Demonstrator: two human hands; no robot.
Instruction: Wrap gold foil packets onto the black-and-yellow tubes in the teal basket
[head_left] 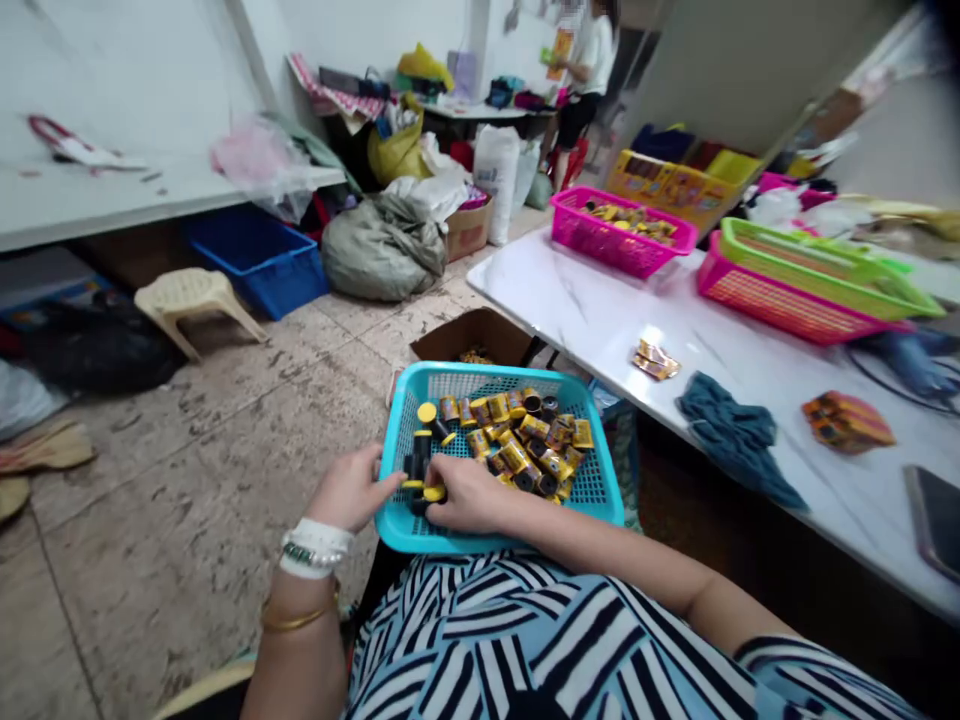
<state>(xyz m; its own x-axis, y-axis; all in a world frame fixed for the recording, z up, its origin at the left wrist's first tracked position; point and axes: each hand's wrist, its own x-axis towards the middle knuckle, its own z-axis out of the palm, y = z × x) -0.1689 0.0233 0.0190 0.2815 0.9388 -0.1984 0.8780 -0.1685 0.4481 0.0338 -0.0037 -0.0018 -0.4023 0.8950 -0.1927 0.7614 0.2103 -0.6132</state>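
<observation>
A turquoise plastic basket rests on my lap. Its right part holds a pile of small cylinders with yellow-and-brown printed wrappers. On its left lie several bare black canisters with yellow caps. My right hand reaches into the basket's lower left, thumb and fingers closed around a black canister with a yellow cap. At the basket's left rim, my left hand grips the edge, its thumb over the rim close to another yellow-capped canister; its other fingers are partly hidden.
Right of me, a white marble-patterned table bears pink baskets, flat wrappers, a dark teal cloth, and a phone. An open cardboard box stands beyond my basket. Sacks, a blue crate and a stool occupy the floor. Another person stands far back.
</observation>
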